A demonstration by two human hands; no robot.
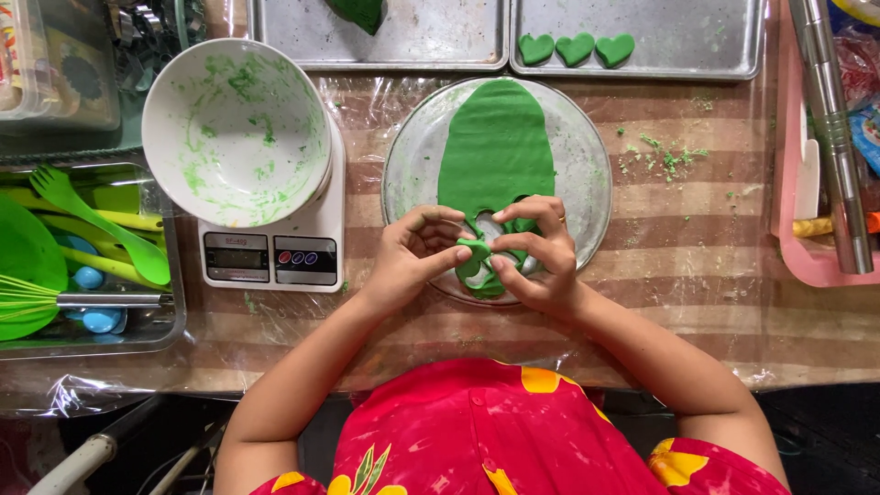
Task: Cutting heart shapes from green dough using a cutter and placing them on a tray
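Green dough rolled into a flat oval sheet lies on a round clear plate in the middle of the striped, plastic-covered table. At the sheet's near end both hands meet: the left hand and the right hand pinch a small piece of green dough between thumbs and fingertips, right beside a cut-out hole where the plate shows through. Whether a cutter sits under the fingers cannot be told.

Three green heart-shaped dough pieces already rest in a row on the right-hand metal baking tray, so, as a judgement, the cutting is under way but early: most of the sheet is uncut and the tray has much bare room. The left-hand metal tray holds only a scrap of green dough at its far edge.

Around the plate, a white bowl smeared with green sits on a white digital kitchen scale, just left of the plate. Further left, a clear tub holds green plastic utensils. On the right, a pink tray carries a steel rolling pin. Green crumbs dot the table. Nothing blocks the way from plate to trays.
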